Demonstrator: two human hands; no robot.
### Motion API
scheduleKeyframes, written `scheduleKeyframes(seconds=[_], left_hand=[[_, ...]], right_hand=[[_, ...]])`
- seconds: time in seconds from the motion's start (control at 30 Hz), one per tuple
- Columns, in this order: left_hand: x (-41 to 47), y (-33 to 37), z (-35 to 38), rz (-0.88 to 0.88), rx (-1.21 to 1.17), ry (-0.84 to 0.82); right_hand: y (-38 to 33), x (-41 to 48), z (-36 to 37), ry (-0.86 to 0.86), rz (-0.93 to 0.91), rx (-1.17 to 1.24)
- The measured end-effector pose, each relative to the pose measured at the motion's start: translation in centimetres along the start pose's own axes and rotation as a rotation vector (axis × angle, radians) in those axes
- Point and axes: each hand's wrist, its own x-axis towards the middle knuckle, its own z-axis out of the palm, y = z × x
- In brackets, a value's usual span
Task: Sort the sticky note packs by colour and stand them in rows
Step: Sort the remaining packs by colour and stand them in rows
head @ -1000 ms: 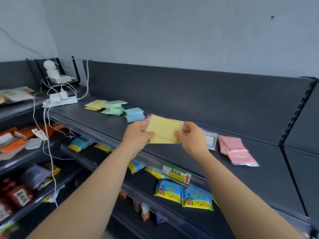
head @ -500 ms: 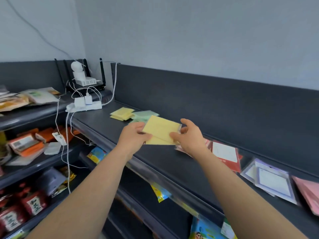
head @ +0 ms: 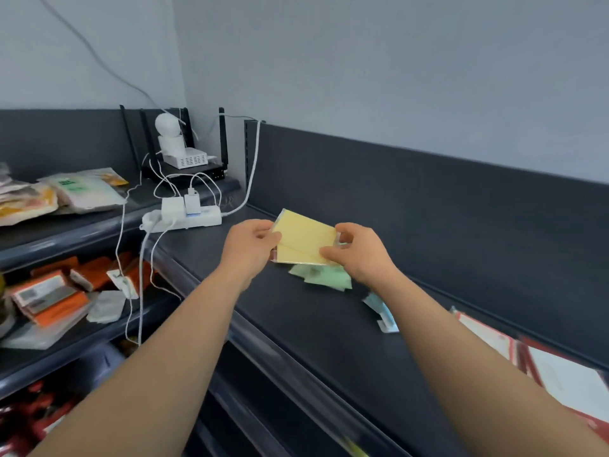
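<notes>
Nearest, a blue pack lies on the dark shelf by the R forearm, green packs just beyond. Above those, a yellow pack is held off the shelf: L hand pinches its left edge, R hand its right. Farther back is a power strip.

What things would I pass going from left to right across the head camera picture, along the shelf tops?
Snack bags → white power strip → left hand → yellow sticky note pack → right hand → red-edged packs.
</notes>
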Motion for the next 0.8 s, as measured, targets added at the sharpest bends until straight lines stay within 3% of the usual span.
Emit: scheduleKeyframes(seconds=[0.4,0.6,0.8], left_hand=[[13.4,-4.2,-4.5,-0.053,0.084,-0.195],[16.8,-6.5,-4.5,-0.094,0.098,-0.264],[18.0,-7.7,-4.1,0.004,0.346,-0.318]], right_hand=[[-3.8,9.4,7.7,-0.062,0.173,-0.250],[-4.0,11.9,9.9,-0.093,0.215,-0.534],[-4.0,12.1,10.6,-0.167,0.221,-0.712]])
